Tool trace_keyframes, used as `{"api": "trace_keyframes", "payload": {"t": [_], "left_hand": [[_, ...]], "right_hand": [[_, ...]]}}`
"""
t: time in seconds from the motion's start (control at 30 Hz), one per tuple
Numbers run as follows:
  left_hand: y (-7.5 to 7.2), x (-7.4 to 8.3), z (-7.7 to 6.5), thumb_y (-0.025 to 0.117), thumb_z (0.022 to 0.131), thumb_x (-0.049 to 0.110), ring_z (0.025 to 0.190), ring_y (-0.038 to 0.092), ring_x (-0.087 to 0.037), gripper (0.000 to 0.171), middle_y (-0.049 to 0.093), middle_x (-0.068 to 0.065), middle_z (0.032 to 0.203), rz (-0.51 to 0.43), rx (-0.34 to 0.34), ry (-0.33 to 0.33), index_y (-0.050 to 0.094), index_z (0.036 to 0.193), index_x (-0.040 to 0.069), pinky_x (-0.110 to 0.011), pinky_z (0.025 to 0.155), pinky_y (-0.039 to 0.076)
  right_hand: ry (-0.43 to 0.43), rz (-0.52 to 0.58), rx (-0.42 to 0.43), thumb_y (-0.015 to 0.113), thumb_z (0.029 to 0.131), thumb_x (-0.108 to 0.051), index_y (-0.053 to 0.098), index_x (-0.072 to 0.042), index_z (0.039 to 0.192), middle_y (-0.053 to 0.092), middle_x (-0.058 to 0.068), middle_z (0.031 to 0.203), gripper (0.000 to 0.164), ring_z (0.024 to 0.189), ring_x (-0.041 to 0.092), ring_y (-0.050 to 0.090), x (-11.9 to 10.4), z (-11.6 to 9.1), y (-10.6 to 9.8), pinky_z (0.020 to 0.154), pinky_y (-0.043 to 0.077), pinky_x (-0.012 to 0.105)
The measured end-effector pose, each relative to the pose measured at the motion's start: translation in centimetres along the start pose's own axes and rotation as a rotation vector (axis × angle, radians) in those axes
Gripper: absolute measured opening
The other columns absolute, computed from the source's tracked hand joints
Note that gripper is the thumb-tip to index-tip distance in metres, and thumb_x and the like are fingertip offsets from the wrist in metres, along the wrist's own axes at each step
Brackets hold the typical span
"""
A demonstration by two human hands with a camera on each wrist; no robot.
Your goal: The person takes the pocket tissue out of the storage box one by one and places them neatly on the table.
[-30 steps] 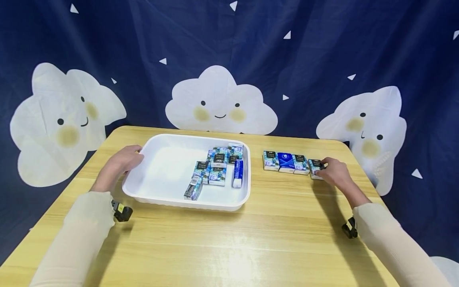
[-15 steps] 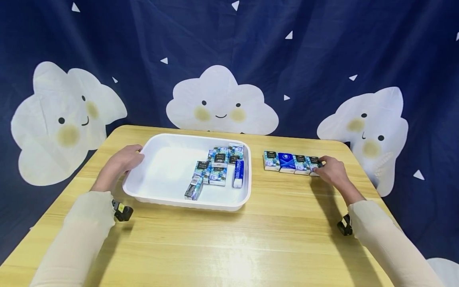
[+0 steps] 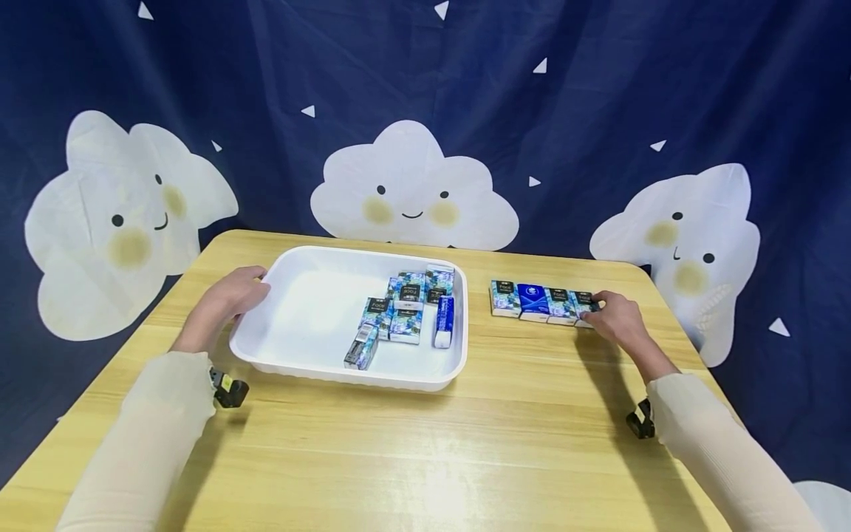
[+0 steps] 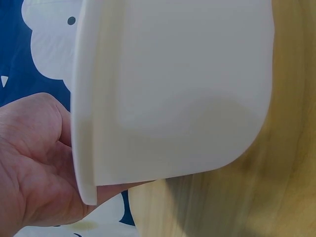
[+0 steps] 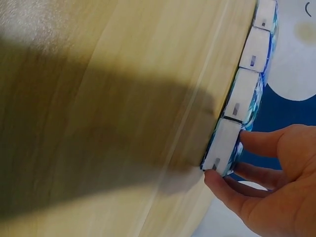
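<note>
Gripping the left rim of the white tray [image 3: 306, 318] with the left hand [image 3: 236, 293], fingers hooked beneath. Pinching the rightmost packet [image 5: 223, 143] between thumb and fingers of the right hand [image 3: 620, 319], at the right end of a row on the surface [image 3: 372, 443]; partly hidden there by fingertips. Next along to its left, lying flat side by side: a floral packet [image 3: 561, 305], a blue packet [image 3: 533, 301], another floral packet [image 3: 505, 298]. In the tray's right half, a partly stacked cluster of floral packets [image 3: 407, 325], beside an upright blue packet [image 3: 444, 322] near the right wall. Behind everything, a dark blue curtain [image 3: 585, 89] with pale smiling clouds [image 3: 412, 166].

Smooth, glossy and round-cornered for the tray; small, boxy and white-sided for the packets; pale, wood-grained and shiny for the surface.

Compared with a second ago, rightmost packet brought against its neighbour, gap closed; left hand and tray much as before.
</note>
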State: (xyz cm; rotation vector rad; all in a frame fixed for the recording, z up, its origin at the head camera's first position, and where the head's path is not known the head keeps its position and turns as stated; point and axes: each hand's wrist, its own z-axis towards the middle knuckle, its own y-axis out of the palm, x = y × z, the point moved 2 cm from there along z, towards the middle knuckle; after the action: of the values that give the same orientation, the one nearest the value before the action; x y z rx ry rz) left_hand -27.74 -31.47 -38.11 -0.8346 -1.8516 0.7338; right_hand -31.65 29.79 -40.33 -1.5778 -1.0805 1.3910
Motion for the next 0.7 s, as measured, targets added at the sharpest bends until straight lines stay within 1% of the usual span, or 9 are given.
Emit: {"api": "trace_keyframes", "payload": {"t": [0.13,0.3,0.4,0.53,0.7], "left_hand": [[0.0,0.0,0.0,0.029,0.097,0.020,0.124,0.035,-0.047,0.061,0.019,-0.034,0.147,0.002,0.001,0.002,0.010,0.149,-0.005,-0.057,0.098,0.037],[0.0,0.0,0.0,0.029,0.097,0.019,0.125,0.034,-0.047,0.061,0.018,-0.034,0.147,-0.007,-0.003,-0.002,0.009,0.149,-0.004,-0.057,0.098,0.037],[-0.1,0.0,0.0,0.029,0.098,0.020,0.124,0.035,-0.047,0.061,0.019,-0.034,0.147,-0.009,-0.007,-0.005,0.009,0.149,-0.004,-0.057,0.098,0.038],[-0.1,0.0,0.0,0.029,0.098,0.020,0.123,0.036,-0.046,0.060,0.021,-0.034,0.146,-0.014,-0.009,-0.009,0.010,0.149,-0.004,-0.057,0.097,0.039],[0.0,0.1,-0.1,0.030,0.097,0.020,0.122,0.037,-0.045,0.060,0.021,-0.034,0.147,-0.007,0.003,-0.011,0.011,0.149,-0.004,-0.056,0.097,0.039]], "right_hand": [[-0.002,0.005,0.038,0.060,0.089,-0.026,0.045,0.013,0.130,0.053,0.034,0.121,0.058,0.109,0.053,0.046,-0.1,-0.1,-0.1,0.089,0.040,0.057],[-0.023,0.033,0.114,0.053,0.089,-0.022,0.043,0.017,0.126,0.052,0.038,0.115,0.055,0.103,0.053,0.050,-1.0,-0.2,0.0,0.083,0.043,0.056],[-0.059,0.047,0.116,0.051,0.091,-0.021,0.042,0.016,0.127,0.053,0.037,0.115,0.053,0.103,0.052,0.050,-2.6,-0.4,0.0,0.082,0.043,0.056],[-0.133,0.050,0.125,0.052,0.093,-0.020,0.043,0.015,0.128,0.054,0.036,0.115,0.051,0.104,0.050,0.051,-5.2,-0.9,0.0,0.085,0.043,0.056],[-0.217,0.053,0.148,0.053,0.091,-0.019,0.046,0.011,0.128,0.060,0.029,0.104,0.047,0.091,0.040,0.057,-8.6,-1.7,0.1,0.078,0.045,0.052]]}}
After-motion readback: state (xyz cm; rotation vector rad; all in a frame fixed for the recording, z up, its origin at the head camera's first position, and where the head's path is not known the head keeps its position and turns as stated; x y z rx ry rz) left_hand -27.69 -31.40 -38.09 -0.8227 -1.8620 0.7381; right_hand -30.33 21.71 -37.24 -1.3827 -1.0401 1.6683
